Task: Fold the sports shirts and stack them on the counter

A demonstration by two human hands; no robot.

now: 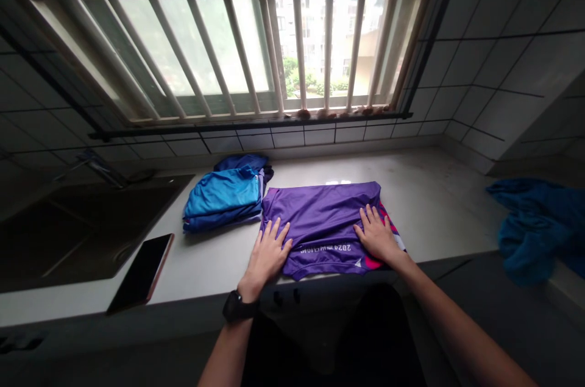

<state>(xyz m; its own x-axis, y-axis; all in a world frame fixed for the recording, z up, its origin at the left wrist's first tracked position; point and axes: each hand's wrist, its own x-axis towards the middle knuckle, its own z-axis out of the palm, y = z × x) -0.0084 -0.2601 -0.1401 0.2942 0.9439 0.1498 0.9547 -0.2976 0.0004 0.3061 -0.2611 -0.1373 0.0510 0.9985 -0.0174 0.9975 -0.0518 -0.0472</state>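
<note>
A purple jersey (320, 216), folded into a rough rectangle, lies on the white countertop in front of me. White printing that reads upside down runs near its front edge, and pink and white patches show on its right side. My left hand (269, 253) rests flat on the jersey's left front part, fingers spread. On the right side of the cloth lies my right hand (378, 236), also flat with fingers apart. Neither hand grips the fabric. Close to the jersey's left edge sits a stack of folded blue clothes (223, 195).
A phone (142, 271) lies at the counter's front edge, left of my left hand. Beyond it is a dark sink (68, 234) with a faucet (103, 167). Crumpled blue cloth (534, 222) hangs over an edge at far right. A barred window (274, 39) rises behind the countertop (439, 204).
</note>
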